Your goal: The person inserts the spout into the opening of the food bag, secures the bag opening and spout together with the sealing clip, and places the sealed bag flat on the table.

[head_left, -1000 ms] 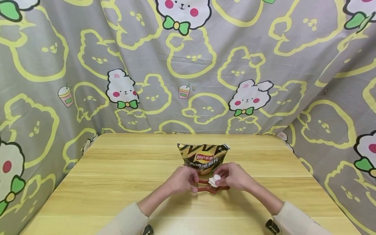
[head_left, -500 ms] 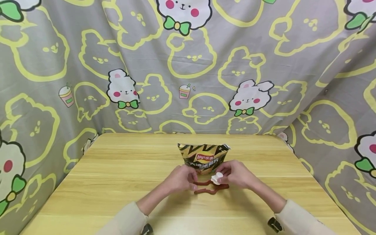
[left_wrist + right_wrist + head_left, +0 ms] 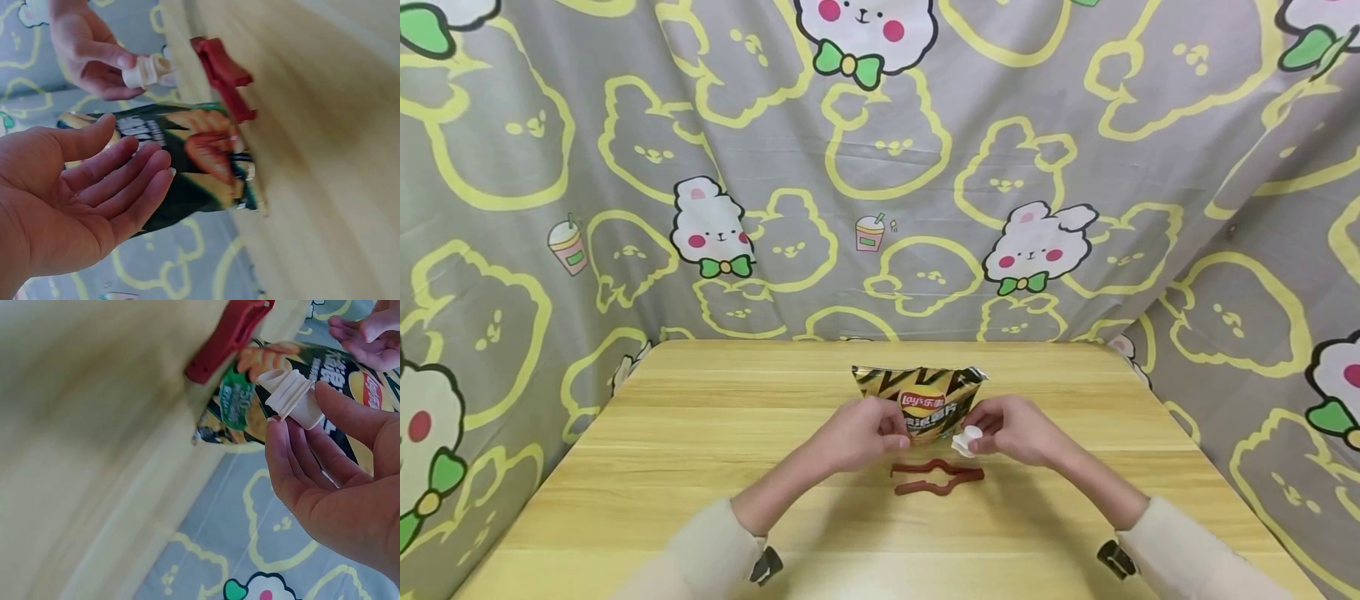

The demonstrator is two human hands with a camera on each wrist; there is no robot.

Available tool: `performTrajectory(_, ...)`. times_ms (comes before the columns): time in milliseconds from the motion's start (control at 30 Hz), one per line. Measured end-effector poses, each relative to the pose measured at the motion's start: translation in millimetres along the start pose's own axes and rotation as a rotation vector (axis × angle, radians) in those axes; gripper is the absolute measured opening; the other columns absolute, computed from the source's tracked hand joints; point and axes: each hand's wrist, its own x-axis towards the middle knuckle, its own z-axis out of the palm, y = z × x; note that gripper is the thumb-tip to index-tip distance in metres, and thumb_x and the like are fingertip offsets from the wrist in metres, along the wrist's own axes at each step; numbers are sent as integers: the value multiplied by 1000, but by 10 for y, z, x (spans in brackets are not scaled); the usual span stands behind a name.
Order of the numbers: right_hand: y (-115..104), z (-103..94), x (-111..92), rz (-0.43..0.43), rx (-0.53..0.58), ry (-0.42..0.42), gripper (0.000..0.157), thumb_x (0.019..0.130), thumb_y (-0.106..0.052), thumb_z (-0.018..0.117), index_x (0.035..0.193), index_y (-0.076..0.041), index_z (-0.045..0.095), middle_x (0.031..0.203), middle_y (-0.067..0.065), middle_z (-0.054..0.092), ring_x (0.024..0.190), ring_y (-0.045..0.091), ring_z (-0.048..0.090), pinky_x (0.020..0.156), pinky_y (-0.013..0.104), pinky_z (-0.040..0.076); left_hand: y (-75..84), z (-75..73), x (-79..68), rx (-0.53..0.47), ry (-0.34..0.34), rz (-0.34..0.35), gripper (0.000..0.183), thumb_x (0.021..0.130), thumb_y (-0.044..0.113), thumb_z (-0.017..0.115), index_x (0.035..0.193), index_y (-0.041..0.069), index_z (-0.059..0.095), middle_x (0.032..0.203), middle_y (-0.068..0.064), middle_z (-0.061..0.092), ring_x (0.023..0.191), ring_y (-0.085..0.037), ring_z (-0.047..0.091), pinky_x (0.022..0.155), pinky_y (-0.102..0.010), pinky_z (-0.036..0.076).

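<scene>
You seem to be in the step of moving the white plastic piece (image 3: pixel 967 441) from the red clip (image 3: pixel 223 79) towards the chip bag (image 3: pixel 922 403). The grip of your right hand (image 3: pixel 1017 429) is narrow: thumb and fingers pinch this piece in the air, before the lower right part of the bag. Your left hand (image 3: pixel 861 434) has a wide, relaxed grip and holds nothing; whether it touches the bag, I cannot tell. The bag stands on the bench (image 3: pixel 625 467), and the clip lies in front of it, its two arms spread. In my judgement, the next move calls for a steady pinch on the right and for support of the bag by the left. Compared with half a second ago, both hands are farther from you and well off the clip, which has stayed in its place.
</scene>
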Motion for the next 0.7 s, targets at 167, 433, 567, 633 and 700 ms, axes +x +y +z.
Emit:
performTrajectory(167,-56,-122,28,24,-34,12,19,80,-6,81,98,-4,74,87,1,73,82,13,67,75,30,56,142,-124,-3,38,6,49,6,94,18,73,89,14,72,77,6,72,65,-3,61,63,-24,51)
performTrajectory(433,-140,-302,46,58,-79,19,20,80,-8,82,98,-5,74,87,1,73,82,14,66,74,32,54,369,-327,45,99,61,129,8,97,16,70,98,10,76,80,1,75,62,-3,61,62,-23,51)
performTrajectory(567,-191,-392,41,85,-95,23,21,81,-8,80,100,-4,74,87,2,73,81,14,65,73,32,53,506,-421,108,121,131,186,6,95,14,72,94,10,76,78,-1,75,60,-3,59,62,-23,51)
performTrajectory(633,-215,-435,40,97,-109,29,21,80,-8,79,100,-5,74,87,1,73,80,14,65,72,31,53,573,-453,141,127,181,212,6,94,13,73,90,10,75,73,-1,73,56,-4,57,60,-24,49)
performTrajectory(700,-238,-481,41,100,-128,36,21,80,-8,78,100,-5,74,86,1,74,79,14,65,72,32,52,630,-471,173,136,234,225,7,93,14,74,86,11,75,68,1,71,55,-4,56,58,-23,48)
